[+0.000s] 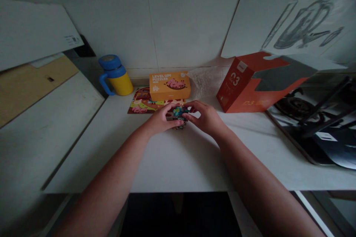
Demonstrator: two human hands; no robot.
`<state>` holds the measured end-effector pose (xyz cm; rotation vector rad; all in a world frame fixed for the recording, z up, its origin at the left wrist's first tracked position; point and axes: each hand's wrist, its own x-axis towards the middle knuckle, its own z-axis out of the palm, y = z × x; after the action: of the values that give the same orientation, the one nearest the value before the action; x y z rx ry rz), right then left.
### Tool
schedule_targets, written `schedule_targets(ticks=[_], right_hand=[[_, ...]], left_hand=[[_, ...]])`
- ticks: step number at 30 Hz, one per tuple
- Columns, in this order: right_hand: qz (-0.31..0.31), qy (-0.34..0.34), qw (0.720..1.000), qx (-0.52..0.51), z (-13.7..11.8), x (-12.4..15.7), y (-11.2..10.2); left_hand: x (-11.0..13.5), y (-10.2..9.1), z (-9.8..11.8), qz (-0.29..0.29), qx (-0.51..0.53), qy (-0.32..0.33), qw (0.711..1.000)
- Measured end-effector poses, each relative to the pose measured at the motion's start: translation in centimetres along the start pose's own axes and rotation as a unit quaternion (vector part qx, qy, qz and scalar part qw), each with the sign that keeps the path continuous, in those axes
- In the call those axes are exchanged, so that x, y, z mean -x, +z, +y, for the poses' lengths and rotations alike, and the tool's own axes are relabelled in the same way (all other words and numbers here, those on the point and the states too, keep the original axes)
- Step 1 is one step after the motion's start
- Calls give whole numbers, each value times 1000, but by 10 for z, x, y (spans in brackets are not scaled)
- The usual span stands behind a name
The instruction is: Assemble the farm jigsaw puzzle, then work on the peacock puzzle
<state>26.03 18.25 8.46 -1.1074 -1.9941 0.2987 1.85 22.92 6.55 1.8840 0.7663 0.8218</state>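
My left hand (162,120) and my right hand (202,115) meet over the middle of the white counter. Between their fingertips is a small colourful printed piece (180,111) in teal, green and dark blue, with a yellow spot. Its exact kind is too small to tell. My left thumb and fingers close on its left side, and my right thumb and fingers pinch it from the right. Directly below it shows a small dark-and-white patterned bundle (180,126), partly covered by my left thumb. Behind my hands lies a colourful puzzle picture (140,108) with pink pigs.
An orange puzzle box (169,87) rests on the picture's back part, with clear crumpled plastic (207,81) beside it. A blue-and-yellow mug (121,79) stands left. At right are an open red carton (236,89) and a black gas stove (319,129). The counter's front edge (178,192) is near me.
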Motion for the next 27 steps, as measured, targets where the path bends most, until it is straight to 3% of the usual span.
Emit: schedule_targets(ticks=[10,21,27], right_hand=[[27,8,1000,-8,0,1,1],[-37,-29,997,-56,-2,0,-3],[-31,-24,998,-55,-1,0,-4]], left_hand=[[1,0,6,-4,6,-4,1000],[0,-2,5,-7,-24,10,1000],[1,-3,4,-3,-24,8,1000]])
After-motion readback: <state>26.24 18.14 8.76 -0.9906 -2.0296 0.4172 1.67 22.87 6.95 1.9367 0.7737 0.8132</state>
